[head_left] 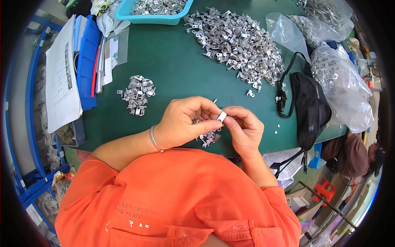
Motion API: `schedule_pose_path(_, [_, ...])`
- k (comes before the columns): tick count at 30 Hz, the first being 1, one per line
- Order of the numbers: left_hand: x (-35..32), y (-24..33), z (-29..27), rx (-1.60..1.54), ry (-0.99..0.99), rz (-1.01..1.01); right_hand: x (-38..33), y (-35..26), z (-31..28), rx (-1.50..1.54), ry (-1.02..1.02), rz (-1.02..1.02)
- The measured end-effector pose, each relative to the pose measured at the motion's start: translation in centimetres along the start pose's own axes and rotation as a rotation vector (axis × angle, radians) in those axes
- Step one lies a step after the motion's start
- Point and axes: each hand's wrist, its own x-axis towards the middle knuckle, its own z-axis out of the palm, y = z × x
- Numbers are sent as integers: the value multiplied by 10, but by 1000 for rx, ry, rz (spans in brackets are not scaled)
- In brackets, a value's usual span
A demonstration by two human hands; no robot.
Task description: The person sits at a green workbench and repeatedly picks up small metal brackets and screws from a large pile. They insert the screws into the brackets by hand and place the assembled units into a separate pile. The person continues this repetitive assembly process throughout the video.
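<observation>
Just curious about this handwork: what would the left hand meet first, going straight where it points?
Past the small metal piece at its fingertips, the left hand would probably meet the right hand first, though depth is hard to judge.

You held a small metal piece [222,116] between your left hand [184,119] and right hand [246,128], over a cluster [209,139] on the green desk [177,61]; a pile [139,95] lay to the left, a large heap [242,45] farther off near a light-blue basket [154,19], and a black bag [308,107] to the right
</observation>
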Motion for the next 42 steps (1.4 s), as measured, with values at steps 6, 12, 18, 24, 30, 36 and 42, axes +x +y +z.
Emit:
schedule_pose_path(6, [6, 5, -3, 562, -11, 430, 0, 0, -3, -113, -33, -13])
schedule_pose_path(12, [2, 1, -22, 789, -18, 684, 11, -11, -5, -527, -277, -363])
schedule_pose_path(18, [-24, 23, -88, 859, 538, 346, 36, 7, -61, -1378, 187, -385])
schedule_pose_path(24, [-56, 14, -138, 710, 599, -65, 30, 2, -55, -1146, 193, -225])
schedule_pose_path(30, [-36, 17, -106, 724, 596, 218, 20, -14, -20, -691, 22, -308])
schedule_pose_path(36, [1, 14, -27, -57, 100, -135, 13, -10, 3, -359, 81, -357])
schedule_pose_path(42, [13, 10, -8, -153, -87, -247, 5, -12, 6, -535, 60, -466])
